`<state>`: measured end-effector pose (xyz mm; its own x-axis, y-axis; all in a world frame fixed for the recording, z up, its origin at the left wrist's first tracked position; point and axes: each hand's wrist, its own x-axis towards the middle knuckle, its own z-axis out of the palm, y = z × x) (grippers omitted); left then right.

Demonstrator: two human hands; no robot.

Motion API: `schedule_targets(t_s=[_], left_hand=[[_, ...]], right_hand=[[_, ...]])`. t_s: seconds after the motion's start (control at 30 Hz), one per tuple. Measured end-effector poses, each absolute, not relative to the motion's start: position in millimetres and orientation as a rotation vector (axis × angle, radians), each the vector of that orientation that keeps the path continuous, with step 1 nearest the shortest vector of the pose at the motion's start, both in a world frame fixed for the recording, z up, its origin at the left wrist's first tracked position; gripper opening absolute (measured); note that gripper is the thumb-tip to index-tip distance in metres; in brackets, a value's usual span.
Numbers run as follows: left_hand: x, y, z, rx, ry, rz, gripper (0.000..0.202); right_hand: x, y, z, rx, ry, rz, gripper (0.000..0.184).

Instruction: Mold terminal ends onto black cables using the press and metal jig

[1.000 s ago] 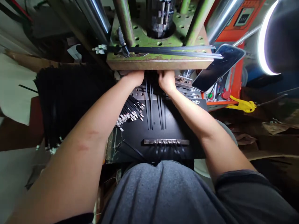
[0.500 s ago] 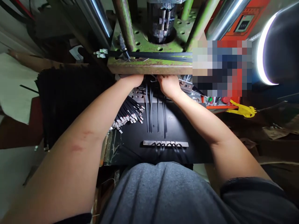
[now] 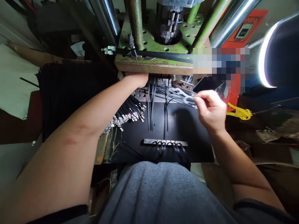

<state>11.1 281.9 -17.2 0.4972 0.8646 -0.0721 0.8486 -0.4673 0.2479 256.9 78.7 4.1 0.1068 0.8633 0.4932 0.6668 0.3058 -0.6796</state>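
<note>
My left hand [image 3: 142,80] reaches under the thick green press plate [image 3: 158,69]; its fingers are hidden there. Several black straps [image 3: 153,105] hang out from beneath the plate beside it, over the dark table. My right hand [image 3: 211,109] is out in front of the press to the right, thumb and fingers pinched on the end of a thin, pale, branched piece [image 3: 183,94]. Below that piece lie several thin grey strips on the metal bed. Nearer my body, a slotted metal bar [image 3: 165,142] holds several looped black straps.
A bundle of black straps with pale ends [image 3: 130,115] lies left of centre. A large black stack [image 3: 74,87] stands farther left. At the right are a yellow clamp-like tool [image 3: 240,112], a red control box [image 3: 249,28] and a bright ring lamp [image 3: 263,56].
My right hand has come out from under the press plate and moved right and nearer, with the pale piece. My left hand stays at the plate. The view has shifted slightly.
</note>
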Motion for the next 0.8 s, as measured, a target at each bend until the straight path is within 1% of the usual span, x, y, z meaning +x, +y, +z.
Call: schedule_targets(t_s=[0.07,0.1,0.13,0.2,0.27,0.33,0.43,0.5,0.57,0.67,0.73,0.8], left_hand=[[30,252,-3,2.492,1.319,0.081,0.064],[43,235,4,2.510,1.230,0.129,0.068],[57,217,11,2.522,1.130,0.186,0.068],[86,180,22,2.485,0.932,0.196,0.060],[112,148,27,2.418,0.713,0.107,0.048],[129,126,27,2.398,0.528,0.034,0.043],[134,112,17,2.467,0.503,-0.069,0.038],[126,109,9,2.506,0.584,-0.147,0.038],[116,105,1,2.541,0.614,-0.192,0.035],[102,94,-1,2.576,0.508,-0.143,0.032],[93,93,4,2.609,0.466,-0.095,0.032],[81,105,13,2.669,0.582,-0.087,0.033]], right_hand=[[278,57,-2,-1.449,-1.298,0.467,0.015],[285,50,-7,-1.437,-1.153,0.556,0.018],[291,45,-12,-1.413,-1.035,0.623,0.020],[294,41,-20,-1.358,-0.888,0.684,0.024],[291,39,-23,-1.312,-0.833,0.671,0.026],[289,34,-24,-1.305,-0.826,0.623,0.025],[309,16,-32,-1.408,-0.806,0.492,0.022],[340,-3,-45,-1.599,-0.786,0.347,0.020],[375,-24,-60,-1.882,-0.854,0.237,0.024],[406,-40,-70,-2.218,-1.122,0.182,0.024],[400,-32,-63,-2.201,-1.364,0.185,0.024],[374,-2,-46,-2.018,-1.667,0.207,0.031]])
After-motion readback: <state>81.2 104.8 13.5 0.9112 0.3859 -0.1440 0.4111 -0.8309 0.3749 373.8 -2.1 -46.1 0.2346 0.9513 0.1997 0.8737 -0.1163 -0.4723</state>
